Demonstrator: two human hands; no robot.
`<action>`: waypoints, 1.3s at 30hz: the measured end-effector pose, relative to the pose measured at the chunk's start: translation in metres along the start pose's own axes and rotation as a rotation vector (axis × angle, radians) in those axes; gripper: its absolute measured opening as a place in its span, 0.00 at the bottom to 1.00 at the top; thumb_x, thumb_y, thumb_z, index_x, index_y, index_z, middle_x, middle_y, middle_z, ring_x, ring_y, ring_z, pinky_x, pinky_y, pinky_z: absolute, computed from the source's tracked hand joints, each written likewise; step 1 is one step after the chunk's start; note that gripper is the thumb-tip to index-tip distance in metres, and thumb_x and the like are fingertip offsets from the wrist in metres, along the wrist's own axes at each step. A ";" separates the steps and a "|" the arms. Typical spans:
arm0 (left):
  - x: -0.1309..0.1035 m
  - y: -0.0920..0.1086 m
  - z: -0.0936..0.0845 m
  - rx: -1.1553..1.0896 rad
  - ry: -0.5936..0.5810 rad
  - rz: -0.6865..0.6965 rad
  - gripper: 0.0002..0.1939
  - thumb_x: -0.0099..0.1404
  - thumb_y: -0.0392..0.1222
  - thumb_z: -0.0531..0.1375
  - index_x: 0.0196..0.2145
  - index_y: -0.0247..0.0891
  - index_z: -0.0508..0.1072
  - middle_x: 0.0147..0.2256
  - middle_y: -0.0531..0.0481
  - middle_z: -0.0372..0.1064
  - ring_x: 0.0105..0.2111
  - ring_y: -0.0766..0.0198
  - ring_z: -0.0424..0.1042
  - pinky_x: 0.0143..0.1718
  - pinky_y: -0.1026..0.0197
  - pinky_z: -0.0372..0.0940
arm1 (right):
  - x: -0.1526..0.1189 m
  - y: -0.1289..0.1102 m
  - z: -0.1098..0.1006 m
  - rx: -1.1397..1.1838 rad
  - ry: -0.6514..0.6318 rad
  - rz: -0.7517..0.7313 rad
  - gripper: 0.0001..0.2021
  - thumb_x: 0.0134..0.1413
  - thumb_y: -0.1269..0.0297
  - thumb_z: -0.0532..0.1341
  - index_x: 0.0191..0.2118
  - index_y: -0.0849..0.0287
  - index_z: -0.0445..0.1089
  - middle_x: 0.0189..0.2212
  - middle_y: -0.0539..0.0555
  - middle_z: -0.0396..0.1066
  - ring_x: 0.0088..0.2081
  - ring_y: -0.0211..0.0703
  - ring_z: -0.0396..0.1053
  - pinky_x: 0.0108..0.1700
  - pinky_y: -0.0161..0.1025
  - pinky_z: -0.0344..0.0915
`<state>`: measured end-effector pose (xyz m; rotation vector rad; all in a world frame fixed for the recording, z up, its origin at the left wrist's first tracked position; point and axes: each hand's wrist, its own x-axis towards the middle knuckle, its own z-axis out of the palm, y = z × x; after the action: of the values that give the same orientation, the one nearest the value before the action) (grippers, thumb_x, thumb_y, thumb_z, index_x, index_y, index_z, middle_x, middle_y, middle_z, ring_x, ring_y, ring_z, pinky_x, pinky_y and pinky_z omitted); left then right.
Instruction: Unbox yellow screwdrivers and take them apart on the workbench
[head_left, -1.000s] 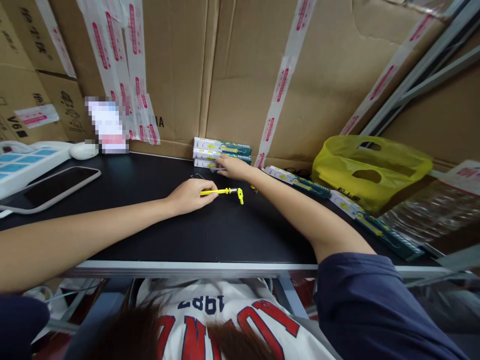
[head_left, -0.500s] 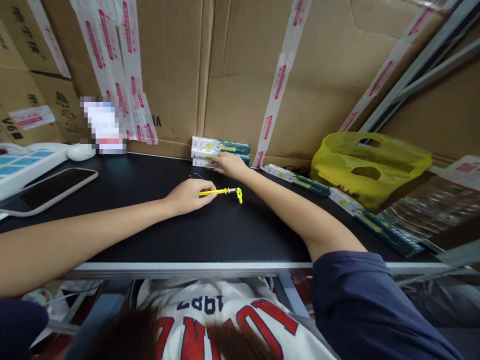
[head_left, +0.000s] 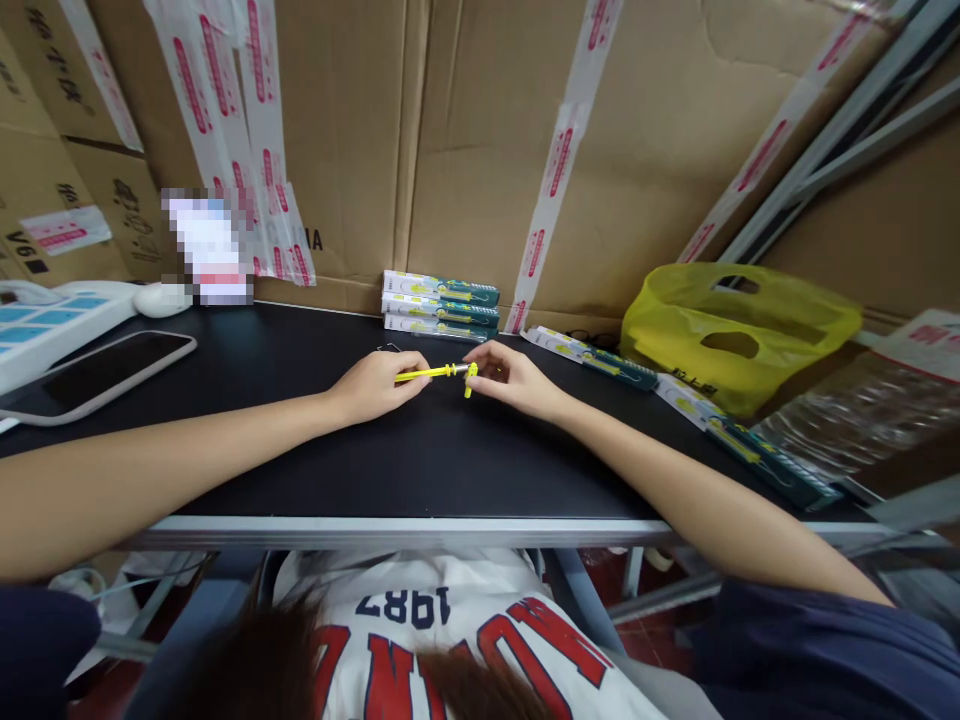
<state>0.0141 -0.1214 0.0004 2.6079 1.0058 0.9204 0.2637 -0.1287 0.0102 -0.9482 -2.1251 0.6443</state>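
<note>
A thin yellow tool (head_left: 442, 372) with a metal section and a yellow angled head lies level above the black table. My left hand (head_left: 379, 386) is closed round its left end. At the other end my right hand (head_left: 517, 380) has its thumb and index finger at the yellow head, seemingly pinching it. A thin wire piece (head_left: 390, 347) rests on the table just behind my left hand, partly hidden. Behind both hands stands a stack of slim white and green boxes (head_left: 441, 307).
Two more slim boxes, one (head_left: 592, 357) behind the other (head_left: 750, 440), lie at the right beside a yellow plastic bag (head_left: 735, 330). A phone (head_left: 105, 375), a white mouse (head_left: 161, 299) and a white keyboard-like device (head_left: 67, 325) are at the left. Cardboard (head_left: 480, 150) walls the back.
My right hand has left the stack of boxes and come down to the head of the yellow tool. The tool and my left hand have shifted slightly left and back.
</note>
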 end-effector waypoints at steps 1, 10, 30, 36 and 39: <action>0.000 0.000 0.000 0.001 -0.001 -0.003 0.12 0.65 0.48 0.53 0.36 0.38 0.72 0.30 0.52 0.72 0.29 0.65 0.69 0.31 0.64 0.59 | 0.001 0.000 0.002 0.009 -0.010 -0.006 0.18 0.49 0.51 0.65 0.39 0.58 0.66 0.31 0.51 0.71 0.31 0.39 0.66 0.34 0.36 0.63; -0.001 0.006 -0.001 0.095 -0.038 -0.020 0.11 0.65 0.46 0.54 0.41 0.40 0.70 0.27 0.55 0.70 0.26 0.66 0.68 0.28 0.65 0.56 | 0.000 0.001 0.007 -0.129 0.019 -0.043 0.11 0.58 0.56 0.57 0.36 0.59 0.69 0.24 0.50 0.70 0.26 0.37 0.63 0.31 0.35 0.58; -0.007 0.021 0.000 0.157 -0.062 0.150 0.17 0.73 0.48 0.43 0.43 0.38 0.67 0.36 0.51 0.71 0.34 0.63 0.71 0.36 0.63 0.59 | -0.012 -0.025 0.018 -0.452 -0.028 -0.147 0.12 0.64 0.59 0.50 0.38 0.59 0.67 0.30 0.52 0.71 0.30 0.37 0.65 0.33 0.33 0.56; -0.006 0.019 0.001 0.102 -0.030 0.179 0.15 0.72 0.47 0.46 0.41 0.37 0.67 0.37 0.50 0.70 0.33 0.64 0.69 0.35 0.64 0.60 | -0.012 -0.027 0.020 -0.558 -0.031 -0.148 0.11 0.64 0.59 0.50 0.39 0.58 0.66 0.33 0.54 0.73 0.32 0.40 0.68 0.33 0.33 0.56; -0.006 0.019 0.001 0.089 -0.018 0.201 0.13 0.71 0.47 0.48 0.41 0.36 0.67 0.37 0.49 0.70 0.34 0.64 0.69 0.35 0.64 0.60 | -0.013 -0.028 0.021 -0.584 -0.037 -0.150 0.10 0.64 0.60 0.51 0.38 0.58 0.65 0.32 0.54 0.73 0.31 0.40 0.67 0.32 0.33 0.55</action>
<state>0.0212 -0.1393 0.0041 2.8273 0.8092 0.9122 0.2421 -0.1585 0.0105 -1.0621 -2.4413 -0.0491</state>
